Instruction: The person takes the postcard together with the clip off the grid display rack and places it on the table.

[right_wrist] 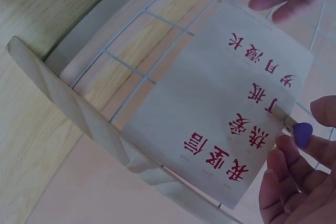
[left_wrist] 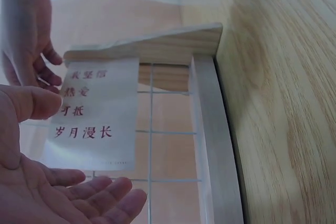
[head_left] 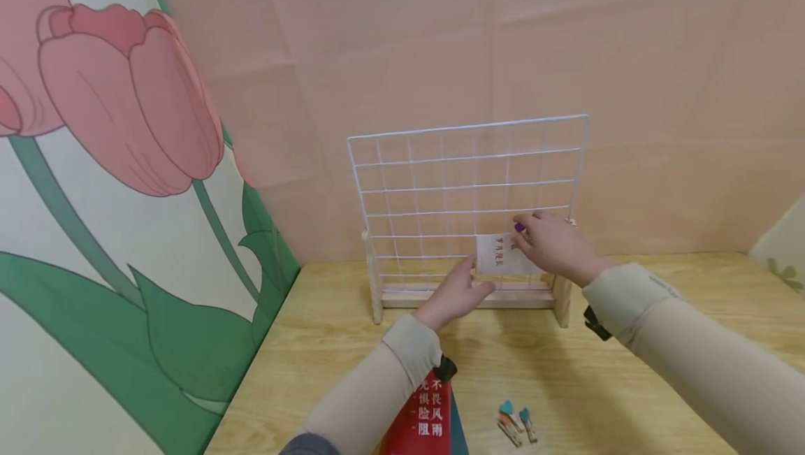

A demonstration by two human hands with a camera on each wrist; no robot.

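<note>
A white card (head_left: 493, 254) printed with red characters lies against the lower right of a white wire grid (head_left: 428, 202). At the card's upper edge sits a small wooden clip with a purple heart (right_wrist: 303, 134). My right hand (head_left: 560, 245) is at that clip, fingers bent behind it; in the right wrist view the thumb stands a little off the heart. My left hand (head_left: 455, 294) is by the card's lower left edge. In the left wrist view its palm is turned up, with the fingers spread and the thumb near the card's edge.
Wooden feet (head_left: 562, 301) and a crossbar hold the grid upright on a wood-grain table (head_left: 321, 350). Several small clips with blue hearts (head_left: 506, 407) lie near the front. A red printed card (head_left: 415, 434) lies under my left forearm. A tulip-patterned panel (head_left: 132, 105) borders the left.
</note>
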